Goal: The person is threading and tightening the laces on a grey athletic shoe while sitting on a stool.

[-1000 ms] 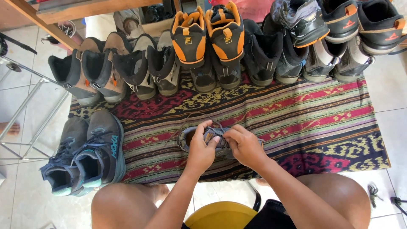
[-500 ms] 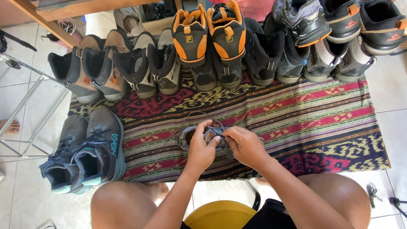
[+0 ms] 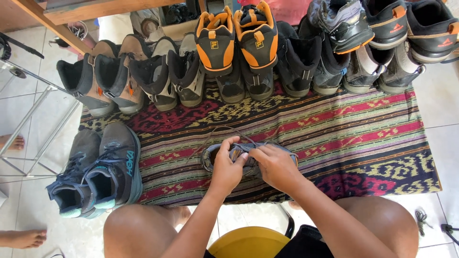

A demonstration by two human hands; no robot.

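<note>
**Grey shoe held by its laces on a striped rug**

A grey low-cut shoe with a tan lining (image 3: 216, 157) is seen lying on a woven rug striped in red, purple and green (image 3: 344, 129), near its front edge and between the person's bare knees. The left hand (image 3: 226, 168) is closed over the middle of the shoe, its grip pinched narrow on a thin dark lace (image 3: 224, 130) that loops up and away over the rug. The right hand (image 3: 276, 166) is laid on the shoe just beside the left, fingers pinched on the lacing at the tongue. A pair of dark grey hiking shoes with teal soles (image 3: 95, 174) is set at the rug's left edge, well apart from the hands. Along the far edge a row of boots is lined up, with a pair of orange-and-black shoes (image 3: 236, 40) stacked on top at its middle.
</note>
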